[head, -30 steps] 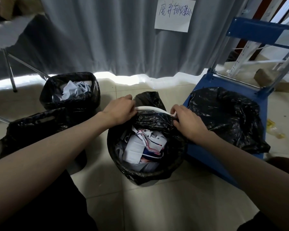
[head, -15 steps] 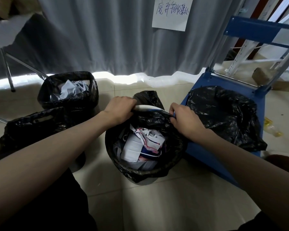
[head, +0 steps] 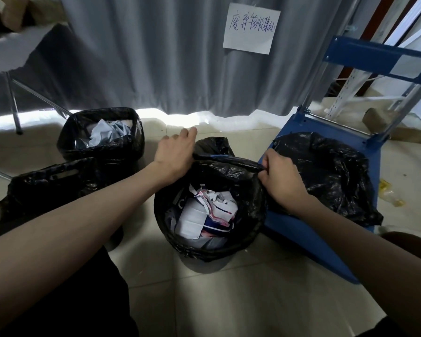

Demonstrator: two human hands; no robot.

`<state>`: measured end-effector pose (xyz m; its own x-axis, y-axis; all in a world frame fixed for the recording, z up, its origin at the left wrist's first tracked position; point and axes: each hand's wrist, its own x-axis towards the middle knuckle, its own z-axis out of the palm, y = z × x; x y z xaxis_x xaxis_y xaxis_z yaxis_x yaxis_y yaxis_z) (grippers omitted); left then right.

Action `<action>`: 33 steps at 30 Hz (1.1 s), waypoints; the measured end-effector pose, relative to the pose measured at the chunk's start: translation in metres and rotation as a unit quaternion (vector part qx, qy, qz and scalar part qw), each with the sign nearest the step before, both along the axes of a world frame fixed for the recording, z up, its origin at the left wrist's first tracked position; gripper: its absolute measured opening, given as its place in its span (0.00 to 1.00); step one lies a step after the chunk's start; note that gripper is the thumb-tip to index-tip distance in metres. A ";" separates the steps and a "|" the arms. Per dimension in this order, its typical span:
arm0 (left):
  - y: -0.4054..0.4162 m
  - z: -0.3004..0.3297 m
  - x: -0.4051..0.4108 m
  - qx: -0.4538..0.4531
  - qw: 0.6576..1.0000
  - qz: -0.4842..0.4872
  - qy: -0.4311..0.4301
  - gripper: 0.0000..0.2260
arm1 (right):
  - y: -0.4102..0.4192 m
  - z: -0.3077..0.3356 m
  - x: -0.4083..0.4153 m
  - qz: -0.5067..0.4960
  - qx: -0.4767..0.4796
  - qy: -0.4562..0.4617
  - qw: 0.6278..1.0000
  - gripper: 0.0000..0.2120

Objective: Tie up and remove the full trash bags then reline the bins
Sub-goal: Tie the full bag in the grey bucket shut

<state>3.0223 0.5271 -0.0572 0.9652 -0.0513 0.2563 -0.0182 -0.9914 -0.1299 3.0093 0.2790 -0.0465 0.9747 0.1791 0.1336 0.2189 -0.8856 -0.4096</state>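
Note:
A round bin (head: 206, 263) stands on the floor in front of me, lined with a black trash bag (head: 231, 171) full of crumpled paper (head: 204, 212). My left hand (head: 174, 154) is at the bag's far left rim, its fingers stretched out past the edge; whether the thumb holds the plastic is hidden. My right hand (head: 281, 178) grips the bag's right rim in curled fingers and pulls it up off the bin. A second lined bin (head: 102, 135) with paper stands at the back left.
A black bag (head: 51, 183) lies on the floor at the left. Another black bag (head: 326, 176) sits on a blue cart (head: 306, 237) at the right. Behind hang a grey curtain (head: 144, 57) with a paper sign (head: 250, 27), a table leg at far left.
The bag's far rim has come up off the bin's white edge, which no longer shows. My left hand's fingers have straightened out; my right hand keeps its grip.

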 end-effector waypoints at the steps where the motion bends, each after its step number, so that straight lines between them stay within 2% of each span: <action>1: -0.005 0.001 -0.003 -0.017 0.999 -0.031 0.002 0.19 | 0.000 0.000 0.000 -0.001 0.011 -0.007 1.000 0.06; 4: -0.028 0.003 -0.015 -0.095 0.982 -0.158 0.028 0.12 | 0.002 -0.001 0.001 -0.004 0.037 0.011 0.999 0.06; 6: -0.048 0.002 -0.025 -0.150 0.963 -0.214 0.066 0.10 | 0.004 -0.001 -0.001 -0.017 0.045 0.067 0.997 0.06; 9: -0.074 -0.007 -0.041 -0.200 0.948 -0.215 0.121 0.18 | 0.004 -0.004 -0.005 -0.042 -0.039 0.169 0.984 0.13; 11: -0.085 -0.015 -0.049 -0.211 0.944 -0.200 0.157 0.21 | 0.002 -0.008 -0.009 -0.038 -0.100 0.193 0.975 0.19; 13: -0.094 -0.021 -0.055 -0.200 0.943 -0.194 0.184 0.21 | -0.003 -0.010 -0.012 -0.031 -0.113 0.207 0.971 0.23; 15: -0.100 -0.024 -0.059 -0.199 0.938 -0.195 0.204 0.16 | -0.006 -0.009 -0.016 -0.022 -0.102 0.228 0.968 0.23; 19: -0.108 -0.025 -0.063 -0.212 0.933 -0.191 0.220 0.06 | -0.010 -0.005 -0.027 -0.022 -0.027 0.269 0.962 0.18; 25: -0.111 -0.028 -0.066 -0.191 0.952 -0.165 0.176 0.09 | -0.016 -0.004 -0.039 -0.010 0.031 0.254 0.967 0.12; 27: -0.108 -0.030 -0.067 -0.168 0.960 -0.162 0.157 0.08 | -0.015 -0.001 -0.041 -0.027 0.087 0.230 0.969 0.11; 30: -0.103 -0.030 -0.068 -0.133 0.967 -0.167 0.141 0.04 | -0.015 0.004 -0.043 -0.067 0.199 0.237 0.948 0.09; 33: -0.099 -0.027 -0.071 -0.154 0.966 -0.163 0.130 0.04 | -0.015 0.007 -0.043 -0.093 0.262 0.218 0.936 0.08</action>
